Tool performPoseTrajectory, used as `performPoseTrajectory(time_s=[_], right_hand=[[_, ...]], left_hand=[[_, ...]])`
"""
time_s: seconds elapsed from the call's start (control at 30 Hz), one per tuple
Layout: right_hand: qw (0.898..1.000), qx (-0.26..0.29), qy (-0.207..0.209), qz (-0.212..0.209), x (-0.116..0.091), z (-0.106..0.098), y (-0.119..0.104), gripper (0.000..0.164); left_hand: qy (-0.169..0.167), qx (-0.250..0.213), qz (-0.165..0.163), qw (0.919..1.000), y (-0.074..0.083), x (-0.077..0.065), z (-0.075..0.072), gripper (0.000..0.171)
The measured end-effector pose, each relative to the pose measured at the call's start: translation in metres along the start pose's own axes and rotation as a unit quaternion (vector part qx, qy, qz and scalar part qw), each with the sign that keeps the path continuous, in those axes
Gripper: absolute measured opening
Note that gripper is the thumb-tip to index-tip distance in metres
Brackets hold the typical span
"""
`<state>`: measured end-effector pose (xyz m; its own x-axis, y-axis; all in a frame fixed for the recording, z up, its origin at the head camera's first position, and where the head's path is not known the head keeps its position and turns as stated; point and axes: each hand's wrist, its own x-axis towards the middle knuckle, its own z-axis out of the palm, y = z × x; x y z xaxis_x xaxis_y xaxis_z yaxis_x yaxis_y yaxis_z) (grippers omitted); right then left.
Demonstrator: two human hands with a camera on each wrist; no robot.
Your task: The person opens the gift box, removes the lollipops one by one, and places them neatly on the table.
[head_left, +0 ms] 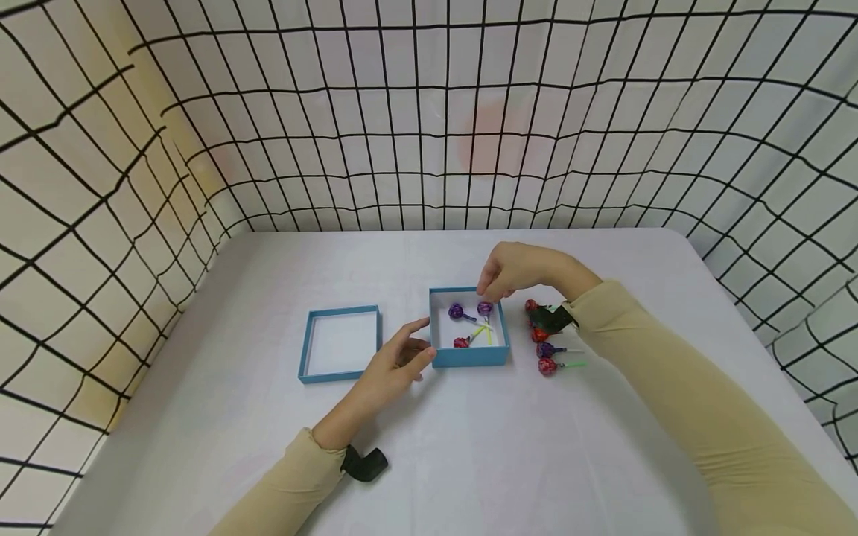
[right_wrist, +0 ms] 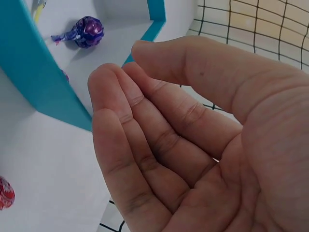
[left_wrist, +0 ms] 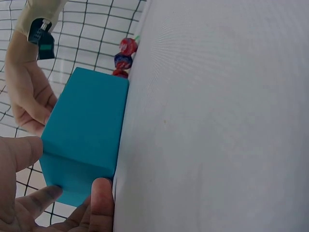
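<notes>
A blue box with a white inside holds a purple-wrapped lollipop, a second purple lollipop and a red one. My left hand rests its spread fingertips against the box's left side and near corner; the left wrist view shows them touching the blue wall. Over the box's far right part hovers my right hand, fingers loosely bent. In the right wrist view nothing shows between its thumb and fingers, and a purple lollipop lies beyond them inside the box.
Right of the box lie several lollipops, among them a purple one and a red one, partly under my right wrist. A shallow blue lid lies at the left. Black netting surrounds the white table.
</notes>
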<state>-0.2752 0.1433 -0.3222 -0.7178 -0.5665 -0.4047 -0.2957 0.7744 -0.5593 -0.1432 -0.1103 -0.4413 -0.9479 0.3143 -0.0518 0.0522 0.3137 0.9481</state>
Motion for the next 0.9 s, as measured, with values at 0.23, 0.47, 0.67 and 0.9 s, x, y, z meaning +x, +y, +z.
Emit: performPoseTrajectory(time_s=[0.23, 0.47, 0.67, 0.9], right_hand=[[1.0, -0.014, -0.004, 0.013, 0.008, 0.006, -0.004, 0.019], [0.999, -0.035, -0.014, 0.022, 0.015, 0.012, -0.007, 0.019], [0.998, -0.047, -0.023, 0.024, 0.018, 0.017, -0.011, 0.018], [0.997, -0.063, -0.035, 0.025, 0.021, 0.023, -0.018, 0.012]], left_hand=[[-0.001, -0.003, -0.003, 1.0, -0.001, 0.001, 0.0, 0.057], [-0.001, -0.006, -0.001, 1.0, -0.001, 0.0, 0.0, 0.057], [0.001, -0.005, -0.003, 1.0, -0.001, 0.0, 0.0, 0.056], [0.002, 0.001, -0.006, 1.0, -0.001, 0.0, 0.0, 0.056]])
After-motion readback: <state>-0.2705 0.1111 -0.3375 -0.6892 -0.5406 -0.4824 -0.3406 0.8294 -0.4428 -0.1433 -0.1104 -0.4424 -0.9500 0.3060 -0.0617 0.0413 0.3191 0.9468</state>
